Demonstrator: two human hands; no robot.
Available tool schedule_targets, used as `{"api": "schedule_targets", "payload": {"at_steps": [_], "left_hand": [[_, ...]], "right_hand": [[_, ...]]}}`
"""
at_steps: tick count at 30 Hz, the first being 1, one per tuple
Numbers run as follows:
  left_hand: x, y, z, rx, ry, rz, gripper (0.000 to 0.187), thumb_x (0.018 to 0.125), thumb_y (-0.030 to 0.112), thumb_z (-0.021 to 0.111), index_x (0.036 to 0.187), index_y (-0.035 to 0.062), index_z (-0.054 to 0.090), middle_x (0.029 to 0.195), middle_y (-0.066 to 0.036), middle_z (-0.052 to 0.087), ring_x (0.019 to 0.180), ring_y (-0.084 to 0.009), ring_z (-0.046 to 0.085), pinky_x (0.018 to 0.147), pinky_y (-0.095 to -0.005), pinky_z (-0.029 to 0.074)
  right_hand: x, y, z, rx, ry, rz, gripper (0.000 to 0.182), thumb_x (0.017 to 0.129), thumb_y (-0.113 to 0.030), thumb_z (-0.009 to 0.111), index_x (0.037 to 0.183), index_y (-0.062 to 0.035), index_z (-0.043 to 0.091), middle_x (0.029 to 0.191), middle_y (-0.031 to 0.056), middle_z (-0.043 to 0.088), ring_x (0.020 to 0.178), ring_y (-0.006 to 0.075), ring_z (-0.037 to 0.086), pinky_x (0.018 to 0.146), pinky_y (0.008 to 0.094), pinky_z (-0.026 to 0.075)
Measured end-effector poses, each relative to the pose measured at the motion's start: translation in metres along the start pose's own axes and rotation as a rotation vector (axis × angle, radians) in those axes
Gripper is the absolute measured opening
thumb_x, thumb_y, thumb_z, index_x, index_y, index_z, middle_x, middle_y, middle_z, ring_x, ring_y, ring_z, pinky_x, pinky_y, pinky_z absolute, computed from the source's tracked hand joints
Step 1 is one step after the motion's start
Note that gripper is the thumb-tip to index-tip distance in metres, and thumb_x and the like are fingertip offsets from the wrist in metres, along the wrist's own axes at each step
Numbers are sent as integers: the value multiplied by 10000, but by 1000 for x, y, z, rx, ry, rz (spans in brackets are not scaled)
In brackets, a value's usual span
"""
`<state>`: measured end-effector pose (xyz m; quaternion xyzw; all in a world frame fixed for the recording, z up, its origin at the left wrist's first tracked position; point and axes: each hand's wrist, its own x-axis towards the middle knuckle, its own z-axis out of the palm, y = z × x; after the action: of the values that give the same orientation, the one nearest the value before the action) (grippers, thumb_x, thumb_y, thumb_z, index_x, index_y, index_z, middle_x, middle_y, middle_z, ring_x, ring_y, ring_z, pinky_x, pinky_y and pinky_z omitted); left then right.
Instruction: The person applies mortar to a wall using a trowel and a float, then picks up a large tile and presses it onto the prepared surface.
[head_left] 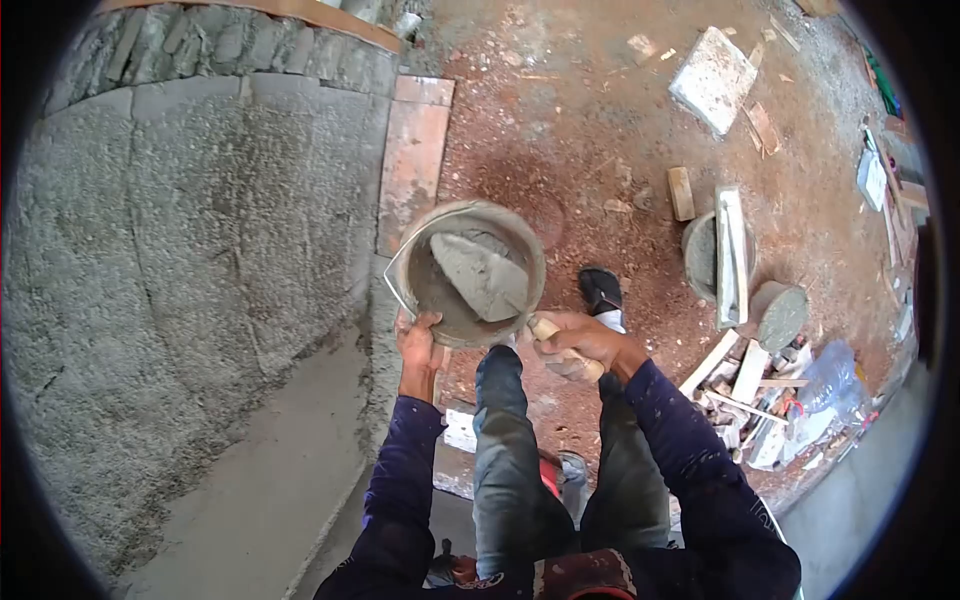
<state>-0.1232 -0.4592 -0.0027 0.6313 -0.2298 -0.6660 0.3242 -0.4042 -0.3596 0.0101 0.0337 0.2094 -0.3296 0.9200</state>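
Note:
A round bucket (535, 262) with grey mortar in its bottom is in front of my body, a little left of my knees. My left hand (418, 342) holds its near left rim, close to the wire handle. A trowel blade (480, 275), smeared with mortar, lies inside the bucket. My right hand (585, 345) is closed around wooden handles at the bucket's right edge; whether they join the blade inside is hidden by the rim.
A rough mortared wall (180, 220) rises at the left beside an orange-brown board (415, 150). Toward the right are a wood block (681, 194), a bucket with a channel piece (731, 255) across it, another mortar-coated bucket (782, 315), scrap wood (750, 372) and a white slab (713, 80).

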Motion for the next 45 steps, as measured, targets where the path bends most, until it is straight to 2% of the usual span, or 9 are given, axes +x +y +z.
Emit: {"api": "schedule_targets", "payload": {"at_steps": [9, 12, 17, 18, 21, 23, 31, 33, 45], "left_hand": [[23, 18, -142, 242, 241, -75, 551, 675, -30, 610, 1217, 44, 541, 1030, -63, 582, 915, -205, 551, 821, -338, 482], [20, 29, -202, 586, 296, -194, 494, 685, 50, 636, 1171, 51, 550, 996, -57, 581, 883, -190, 546, 760, -340, 488], [17, 60, -211, 400, 280, -179, 459, 693, -5, 592, 1148, 30, 549, 945, -48, 584, 833, -199, 566, 729, -346, 495], [19, 62, -208, 398, 296, -206, 468, 685, -27, 587, 1148, 24, 548, 951, -48, 583, 835, -201, 567, 730, -344, 495], [27, 60, -226, 463, 324, -308, 517, 655, -67, 585, 1164, 20, 546, 1001, -58, 581, 857, -211, 574, 745, -331, 492], [38, 56, -211, 393, 434, -349, 542, 657, -67, 581, 1192, 7, 536, 1060, -70, 574, 903, -219, 577, 773, -320, 481], [98, 14, -175, 356, 182, -217, 688, 765, -84, 566, 1401, 18, 325, 966, -79, 558, 818, -183, 548, 730, -316, 476], [118, -3, -168, 580, 268, -282, 691, 701, 18, 660, 1344, -45, 414, 1262, -154, 478, 1153, -252, 487, 938, -339, 427], [97, 68, 23, 518, -286, 58, 441, 752, -71, 545, 1193, -57, 561, 1059, -60, 617, 863, -140, 584, 767, -259, 473]], "right_hand": [[41, -50, 38, 285, 415, -844, 394, 861, -55, 579, 1207, -70, 391, 659, 9, 455, 425, 82, 417, 329, 227, 360], [125, -80, 29, 236, 950, -1267, 393, 864, -55, 584, 1204, -99, 391, 679, 19, 489, 441, 88, 454, 338, 230, 381], [433, -163, -51, 75, 2006, -1318, 543, 876, -129, 603, 1342, -39, 340, 1211, 162, 477, 1030, 207, 542, 898, 345, 478], [452, -163, -39, 84, 2011, -1315, 543, 876, -129, 603, 1342, -39, 340, 1211, 162, 477, 1030, 207, 542, 898, 345, 478], [444, -83, 18, -777, 765, -720, 614, 821, -206, 626, 1339, 4, 373, 932, 264, 638, 838, 398, 639, 700, 450, 519], [372, -10, 65, -729, 616, -909, 660, 837, -218, 624, 1376, 23, 330, 989, 242, 634, 888, 418, 634, 772, 450, 512], [129, 76, 13, -1200, 838, -351, 412, 814, -206, 655, 1127, -17, 465, 815, 215, 571, 726, 403, 574, 654, 445, 466], [98, 64, 17, -1294, 871, -213, 445, 836, -226, 613, 1173, -1, 430, 768, 250, 581, 718, 450, 580, 634, 498, 464], [131, 32, 7, -1453, 789, -52, 443, 870, -217, 530, 1175, 88, 432, 779, 290, 617, 725, 457, 613, 651, 512, 499]]}}
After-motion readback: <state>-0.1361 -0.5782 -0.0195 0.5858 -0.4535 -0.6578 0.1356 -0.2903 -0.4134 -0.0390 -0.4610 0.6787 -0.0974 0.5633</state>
